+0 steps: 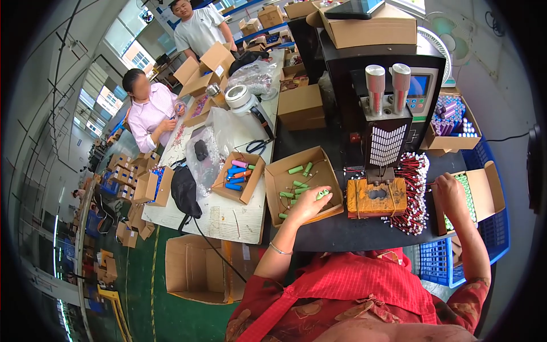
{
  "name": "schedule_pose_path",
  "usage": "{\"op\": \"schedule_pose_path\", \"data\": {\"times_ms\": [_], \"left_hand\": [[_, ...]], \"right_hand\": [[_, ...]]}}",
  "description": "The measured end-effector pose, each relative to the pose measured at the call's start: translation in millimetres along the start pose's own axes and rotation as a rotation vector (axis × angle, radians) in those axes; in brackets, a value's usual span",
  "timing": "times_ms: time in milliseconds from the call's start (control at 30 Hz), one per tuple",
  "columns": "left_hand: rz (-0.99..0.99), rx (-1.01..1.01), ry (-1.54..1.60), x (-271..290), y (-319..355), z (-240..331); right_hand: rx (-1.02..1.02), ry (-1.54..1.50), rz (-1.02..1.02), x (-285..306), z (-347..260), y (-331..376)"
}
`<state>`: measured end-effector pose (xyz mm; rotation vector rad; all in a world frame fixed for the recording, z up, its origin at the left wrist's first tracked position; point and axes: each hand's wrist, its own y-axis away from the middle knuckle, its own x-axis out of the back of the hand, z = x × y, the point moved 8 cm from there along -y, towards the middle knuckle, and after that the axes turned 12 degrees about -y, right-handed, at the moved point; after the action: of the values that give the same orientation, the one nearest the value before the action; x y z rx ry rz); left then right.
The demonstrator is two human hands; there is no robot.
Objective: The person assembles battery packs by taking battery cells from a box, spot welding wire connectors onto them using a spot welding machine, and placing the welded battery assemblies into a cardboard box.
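Two hands spread wide, two boxes of green cells in play!
Left hand (310, 206) is over the open carton (273, 187) on the dark counter (327, 238), its grip closed round at least one green cell (323, 194), with loose cells (300, 184) scattered below. Right hand (451, 195) reaches in at the near side of the packed box (489, 191), fingers bent; whether that grip has anything, can't tell from here. Between them sit the orange block (357, 199) and a thick fringe of red leads (411, 171). Good handling, I'd say: pinch the sleeve lightly, lift clear of the carton wall, and keep the right wrist off those leads.
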<state>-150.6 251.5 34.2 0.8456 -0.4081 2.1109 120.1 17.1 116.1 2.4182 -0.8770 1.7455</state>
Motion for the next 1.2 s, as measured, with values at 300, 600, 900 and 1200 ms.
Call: {"op": "schedule_pose_path", "data": {"times_ms": [300, 600, 900, 1200], "left_hand": [[-0.023, 0.018, -0.004, -6.2, 2.0, -4.6], [-0.047, 0.007, -0.055, -9.4, 3.3, -5.8], [-0.174, 0.061, 0.15, -11.8, 17.5, -16.9], [-0.112, 0.055, 0.486, -4.8, 26.2, 24.1]], "right_hand": [[0.089, -0.192, 0.214, 39.3, -16.8, 4.5], [0.13, -0.296, 0.407, 64.5, -24.7, 20.8], [0.166, -0.499, 0.567, 82.0, -37.0, 41.4], [0.251, -0.577, 0.566, 93.1, -62.2, 47.1]]}}
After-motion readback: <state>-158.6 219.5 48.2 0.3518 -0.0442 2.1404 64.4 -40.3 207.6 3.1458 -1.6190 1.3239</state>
